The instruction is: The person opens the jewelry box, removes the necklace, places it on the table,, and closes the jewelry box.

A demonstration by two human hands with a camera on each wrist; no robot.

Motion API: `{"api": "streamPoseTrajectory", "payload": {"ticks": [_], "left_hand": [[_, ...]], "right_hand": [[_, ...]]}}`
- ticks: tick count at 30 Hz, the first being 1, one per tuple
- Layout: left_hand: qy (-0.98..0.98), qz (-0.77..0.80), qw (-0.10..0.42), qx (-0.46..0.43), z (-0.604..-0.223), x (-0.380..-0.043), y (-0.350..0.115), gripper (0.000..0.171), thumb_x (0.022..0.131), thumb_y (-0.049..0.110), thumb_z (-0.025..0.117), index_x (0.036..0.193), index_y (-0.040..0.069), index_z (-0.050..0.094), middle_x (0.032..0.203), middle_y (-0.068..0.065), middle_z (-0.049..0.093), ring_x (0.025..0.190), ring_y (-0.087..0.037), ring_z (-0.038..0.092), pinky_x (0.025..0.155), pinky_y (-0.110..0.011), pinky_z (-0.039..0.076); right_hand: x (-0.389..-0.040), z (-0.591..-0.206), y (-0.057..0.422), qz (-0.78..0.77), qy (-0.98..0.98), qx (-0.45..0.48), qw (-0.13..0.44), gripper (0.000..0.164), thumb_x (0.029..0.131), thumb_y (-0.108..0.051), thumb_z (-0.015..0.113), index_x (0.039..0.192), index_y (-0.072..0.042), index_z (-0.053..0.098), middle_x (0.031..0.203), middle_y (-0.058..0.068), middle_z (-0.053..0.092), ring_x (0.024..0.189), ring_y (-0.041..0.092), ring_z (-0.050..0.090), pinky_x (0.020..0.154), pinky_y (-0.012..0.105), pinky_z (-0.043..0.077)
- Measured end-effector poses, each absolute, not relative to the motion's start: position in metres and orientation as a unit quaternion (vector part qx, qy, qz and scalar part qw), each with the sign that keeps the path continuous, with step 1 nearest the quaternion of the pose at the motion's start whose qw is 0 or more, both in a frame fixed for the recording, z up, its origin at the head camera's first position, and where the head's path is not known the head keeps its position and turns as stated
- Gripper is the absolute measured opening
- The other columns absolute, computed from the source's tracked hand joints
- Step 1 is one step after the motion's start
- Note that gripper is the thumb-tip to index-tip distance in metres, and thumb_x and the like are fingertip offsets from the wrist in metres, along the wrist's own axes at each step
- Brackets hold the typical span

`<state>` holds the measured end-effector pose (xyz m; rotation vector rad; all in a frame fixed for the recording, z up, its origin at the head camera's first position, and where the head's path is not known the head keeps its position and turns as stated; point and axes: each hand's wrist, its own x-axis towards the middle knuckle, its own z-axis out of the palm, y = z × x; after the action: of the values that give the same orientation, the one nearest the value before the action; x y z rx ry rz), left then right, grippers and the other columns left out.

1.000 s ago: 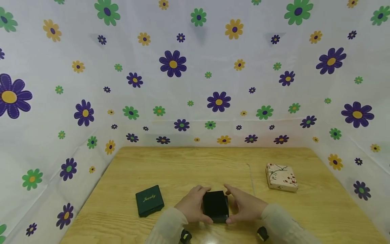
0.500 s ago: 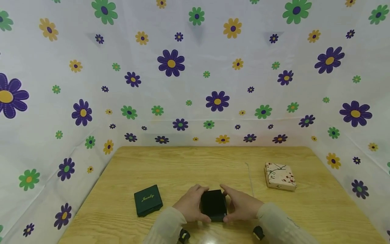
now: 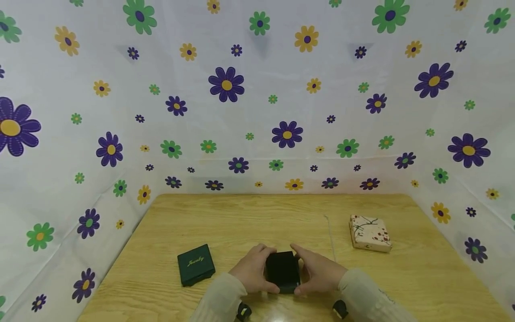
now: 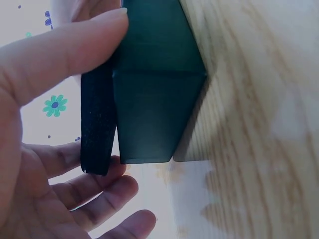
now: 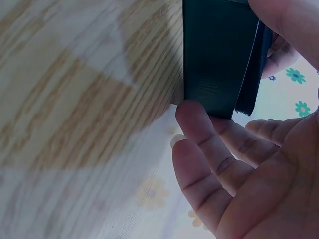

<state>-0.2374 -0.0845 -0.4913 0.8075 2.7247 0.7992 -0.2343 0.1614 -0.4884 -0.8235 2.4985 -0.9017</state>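
A dark green jewelry box base (image 4: pixel 154 114) stands on the table between both hands. A black pad (image 3: pixel 283 266) lies over its open top; in the left wrist view a narrow gap shows between pad and box. My left hand (image 3: pixel 254 270) holds the left side, its thumb along the near edge of the pad and its fingers at the far edge. From the right, my right hand (image 3: pixel 319 272) grips the box, thumb at the near corner, fingertips (image 5: pixel 194 117) at its far end. The box's inside is hidden under the pad.
To the left lies a dark green lid (image 3: pixel 196 264) with gold lettering. A thin silver chain (image 3: pixel 331 237) stretches out right of the hands. Further right sits a cream box (image 3: pixel 370 233) with a floral print. Flowered cloth (image 3: pixel 257 112) surrounds the wooden table (image 3: pixel 241 214).
The right hand has moved slightly left against the box. The pad sits more squarely over the base, whose right edge showed beside it a second ago. The view has shifted slightly.
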Motion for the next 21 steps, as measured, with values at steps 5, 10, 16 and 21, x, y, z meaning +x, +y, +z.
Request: {"api": "streamPoseTrajectory", "payload": {"ticks": [5,10,16,21], "left_hand": [[0.916,0.277,0.100,0.271,-0.4898,-0.2353,-0.0848,0.093,0.065,0.047,0.087,0.140,0.010,0.046,0.119,-0.001,0.047,0.103,-0.014,0.046,0.088,-0.036,0.047],[0.911,0.285,0.099,0.282,-0.4902,-0.2341,-0.0852,0.092,0.066,0.045,0.087,0.141,0.011,0.045,0.117,0.000,0.045,0.097,-0.012,0.042,0.083,-0.031,0.046],[0.909,0.278,0.084,0.300,-0.4908,-0.2356,-0.0853,0.092,0.069,0.043,0.086,0.143,0.010,0.043,0.119,0.004,0.045,0.101,-0.012,0.042,0.085,-0.029,0.046],[0.909,0.276,0.080,0.301,-0.4907,-0.2353,-0.0851,0.093,0.070,0.041,0.086,0.144,0.009,0.041,0.127,0.003,0.048,0.116,-0.015,0.044,0.097,-0.036,0.044]], "right_hand": [[-0.2350,-0.4883,0.1606,-0.320,0.883,-0.290,0.183,0.106,0.077,-0.041,0.081,0.153,-0.005,0.016,0.144,0.014,0.042,0.097,0.011,0.056,0.085,0.034,0.048],[-0.2339,-0.4892,0.1607,-0.307,0.890,-0.287,0.177,0.102,0.076,-0.043,0.080,0.152,-0.005,0.023,0.147,0.013,0.039,0.111,0.018,0.053,0.095,0.044,0.044],[-0.2334,-0.4870,0.1604,-0.309,0.892,-0.283,0.170,0.100,0.076,-0.043,0.081,0.149,-0.002,0.027,0.146,0.013,0.040,0.122,0.027,0.049,0.099,0.050,0.041],[-0.2339,-0.4871,0.1603,-0.309,0.893,-0.280,0.171,0.094,0.076,-0.042,0.081,0.146,-0.003,0.032,0.139,0.010,0.047,0.106,0.018,0.055,0.091,0.042,0.046]]}}
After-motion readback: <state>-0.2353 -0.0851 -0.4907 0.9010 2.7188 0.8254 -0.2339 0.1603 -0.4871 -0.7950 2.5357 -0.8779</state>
